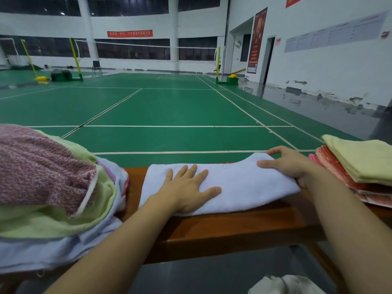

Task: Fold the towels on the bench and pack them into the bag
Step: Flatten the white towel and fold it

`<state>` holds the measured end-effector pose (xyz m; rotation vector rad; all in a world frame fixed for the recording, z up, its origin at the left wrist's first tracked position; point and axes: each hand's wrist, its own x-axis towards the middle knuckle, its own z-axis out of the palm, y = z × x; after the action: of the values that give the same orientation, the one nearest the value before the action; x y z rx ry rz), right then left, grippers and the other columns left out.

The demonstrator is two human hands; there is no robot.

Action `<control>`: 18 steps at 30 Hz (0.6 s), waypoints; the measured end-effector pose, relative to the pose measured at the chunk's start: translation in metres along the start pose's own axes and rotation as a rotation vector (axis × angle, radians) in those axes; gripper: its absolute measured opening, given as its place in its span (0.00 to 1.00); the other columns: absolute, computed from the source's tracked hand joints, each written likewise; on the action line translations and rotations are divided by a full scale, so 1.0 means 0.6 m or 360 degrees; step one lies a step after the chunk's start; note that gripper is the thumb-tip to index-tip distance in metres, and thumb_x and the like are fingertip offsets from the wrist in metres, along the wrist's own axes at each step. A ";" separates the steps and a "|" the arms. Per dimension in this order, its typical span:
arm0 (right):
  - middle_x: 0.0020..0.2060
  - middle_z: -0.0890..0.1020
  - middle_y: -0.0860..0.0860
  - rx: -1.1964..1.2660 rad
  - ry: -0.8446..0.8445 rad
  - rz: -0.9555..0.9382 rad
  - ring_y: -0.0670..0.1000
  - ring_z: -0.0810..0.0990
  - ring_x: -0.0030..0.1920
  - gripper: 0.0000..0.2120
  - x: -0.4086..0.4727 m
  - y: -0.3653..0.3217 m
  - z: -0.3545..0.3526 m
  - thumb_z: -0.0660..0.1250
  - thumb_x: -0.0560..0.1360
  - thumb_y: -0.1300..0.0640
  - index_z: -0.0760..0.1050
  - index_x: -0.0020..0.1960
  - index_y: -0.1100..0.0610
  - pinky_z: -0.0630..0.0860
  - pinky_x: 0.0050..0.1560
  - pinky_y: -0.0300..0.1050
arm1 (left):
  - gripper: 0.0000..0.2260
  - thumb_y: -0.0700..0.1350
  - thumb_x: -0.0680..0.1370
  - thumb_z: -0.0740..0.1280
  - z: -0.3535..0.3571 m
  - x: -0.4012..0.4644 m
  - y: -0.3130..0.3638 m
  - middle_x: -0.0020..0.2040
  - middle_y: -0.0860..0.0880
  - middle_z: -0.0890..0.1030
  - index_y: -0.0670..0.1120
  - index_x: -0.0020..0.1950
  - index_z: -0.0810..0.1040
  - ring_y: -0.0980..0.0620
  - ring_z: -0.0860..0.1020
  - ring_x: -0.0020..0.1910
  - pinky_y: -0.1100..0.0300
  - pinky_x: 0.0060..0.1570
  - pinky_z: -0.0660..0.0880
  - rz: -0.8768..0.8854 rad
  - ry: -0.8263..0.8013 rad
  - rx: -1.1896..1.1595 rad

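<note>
A white towel (239, 183), folded into a long strip, lies across the wooden bench (222, 228). My left hand (188, 187) presses flat on its left half, fingers spread. My right hand (290, 164) grips the towel's right end, thumb on top and fingers curled over the far edge. A heap of unfolded towels (48, 187), pink, pale green and light blue, sits on the bench at the left. A stack of folded towels (358, 166), yellow over red-patterned ones, rests at the right. A white fabric thing (282, 285), perhaps the bag, shows at the bottom edge.
Beyond the bench stretches a green badminton court (169, 107) with white lines and a net on yellow posts. A dark wet floor strip runs along the right wall. Under the bench is grey floor.
</note>
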<state>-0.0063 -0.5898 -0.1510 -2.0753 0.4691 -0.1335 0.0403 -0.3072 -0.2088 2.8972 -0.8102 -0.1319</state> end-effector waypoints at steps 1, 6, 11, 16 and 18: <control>0.48 0.83 0.56 0.0038 0.0015 -0.0021 0.57 0.84 0.45 0.19 -0.005 -0.003 -0.007 0.79 0.71 0.56 0.76 0.58 0.53 0.80 0.41 0.48 | 0.37 0.75 0.76 0.44 0.001 0.005 0.010 0.83 0.51 0.45 0.59 0.82 0.47 0.48 0.43 0.82 0.37 0.77 0.40 0.0016 0.0008 -0.0017; 0.48 0.86 0.59 0.0350 0.0105 -0.0072 0.59 0.85 0.48 0.10 -0.018 -0.003 -0.047 0.76 0.73 0.61 0.83 0.55 0.58 0.82 0.49 0.51 | 0.34 0.71 0.79 0.48 -0.006 0.028 0.047 0.83 0.49 0.45 0.58 0.82 0.50 0.48 0.44 0.82 0.41 0.78 0.40 0.0093 0.0058 -0.0140; 0.52 0.85 0.61 0.0622 0.0067 -0.0041 0.56 0.85 0.49 0.19 -0.014 -0.011 -0.061 0.74 0.74 0.65 0.76 0.64 0.59 0.83 0.47 0.49 | 0.32 0.68 0.81 0.52 -0.033 0.035 0.017 0.83 0.48 0.50 0.56 0.82 0.54 0.47 0.49 0.82 0.41 0.78 0.46 -0.0001 0.0175 -0.0200; 0.48 0.81 0.57 -0.0023 0.0299 -0.0053 0.57 0.79 0.48 0.08 0.000 -0.025 -0.044 0.75 0.74 0.62 0.78 0.51 0.57 0.74 0.50 0.47 | 0.32 0.66 0.81 0.54 -0.052 0.015 -0.029 0.81 0.47 0.58 0.52 0.81 0.59 0.45 0.58 0.79 0.44 0.77 0.56 -0.0073 0.0225 -0.0325; 0.50 0.82 0.59 -0.0462 0.0375 0.0037 0.59 0.79 0.51 0.02 0.011 -0.013 -0.052 0.71 0.76 0.63 0.80 0.46 0.58 0.74 0.52 0.47 | 0.31 0.66 0.81 0.55 -0.055 0.008 -0.036 0.81 0.46 0.60 0.51 0.81 0.60 0.44 0.61 0.78 0.45 0.76 0.59 -0.0086 0.0219 -0.0343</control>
<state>-0.0069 -0.6139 -0.1286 -2.3488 0.6892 -0.3146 0.0593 -0.2877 -0.1794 2.6917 -0.6515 -0.0227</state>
